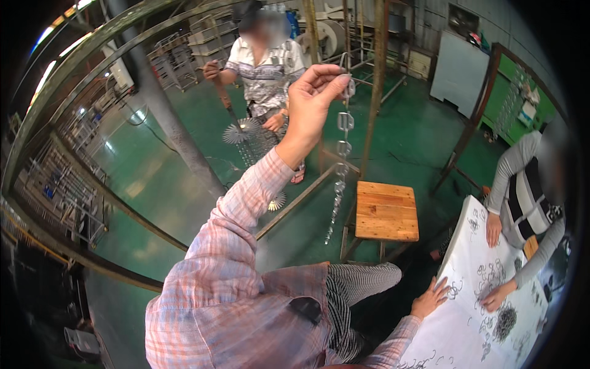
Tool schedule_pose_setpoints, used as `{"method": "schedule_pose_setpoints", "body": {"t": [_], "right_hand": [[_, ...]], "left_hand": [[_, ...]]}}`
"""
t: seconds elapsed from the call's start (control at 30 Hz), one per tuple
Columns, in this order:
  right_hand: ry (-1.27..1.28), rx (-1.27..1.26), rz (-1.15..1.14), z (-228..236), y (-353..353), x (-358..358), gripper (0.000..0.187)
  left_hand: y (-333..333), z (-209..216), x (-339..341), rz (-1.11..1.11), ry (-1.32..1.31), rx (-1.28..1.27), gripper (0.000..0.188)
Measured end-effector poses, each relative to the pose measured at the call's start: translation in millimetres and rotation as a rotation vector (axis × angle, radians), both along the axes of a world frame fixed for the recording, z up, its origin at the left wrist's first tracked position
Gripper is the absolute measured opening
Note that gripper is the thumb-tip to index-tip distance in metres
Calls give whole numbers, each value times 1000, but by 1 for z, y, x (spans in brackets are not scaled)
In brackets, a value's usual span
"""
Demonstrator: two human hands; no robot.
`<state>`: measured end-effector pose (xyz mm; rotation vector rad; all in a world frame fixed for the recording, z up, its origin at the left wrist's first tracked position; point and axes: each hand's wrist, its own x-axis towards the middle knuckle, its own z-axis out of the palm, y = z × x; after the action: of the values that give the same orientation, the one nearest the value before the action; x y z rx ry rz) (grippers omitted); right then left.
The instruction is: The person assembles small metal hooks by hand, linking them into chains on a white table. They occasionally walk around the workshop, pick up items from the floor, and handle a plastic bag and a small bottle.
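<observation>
My left hand (314,98) is raised in front of me, thumb and fingertips pinched on one of the upper metal pieces of a hanging strand. This strand of small shiny metal pieces (344,147) hangs almost straight down from a wire hook (345,59) above my fingers. My right hand (430,299) rests on the near edge of a white tabletop (458,258), its fingers stretched out. Beside its fingertips lie a few dark wire hooks (453,288); whether they touch is unclear.
A wooden stool (386,211) stands beyond my knee. Another person (264,67) across from me holds a rod with hanging metal discs (243,131). At right, a co-worker's hand (499,296) is among loose hooks. Metal frame bars (301,200) and a grey post (178,117) stand around me.
</observation>
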<state>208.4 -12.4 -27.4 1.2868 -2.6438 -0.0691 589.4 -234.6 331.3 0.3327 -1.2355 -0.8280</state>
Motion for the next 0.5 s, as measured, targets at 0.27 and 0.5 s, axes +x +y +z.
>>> {"method": "schedule_pose_setpoints", "body": {"t": [0.27, 0.5], "right_hand": [[-8, -65, 30, -17, -6, -5, 71], [-44, -57, 17, -1, -4, 4, 65]], "left_hand": [[-63, 5, 104, 395, -48, 25, 17], [-122, 51, 187, 562, 81, -96, 19]]}}
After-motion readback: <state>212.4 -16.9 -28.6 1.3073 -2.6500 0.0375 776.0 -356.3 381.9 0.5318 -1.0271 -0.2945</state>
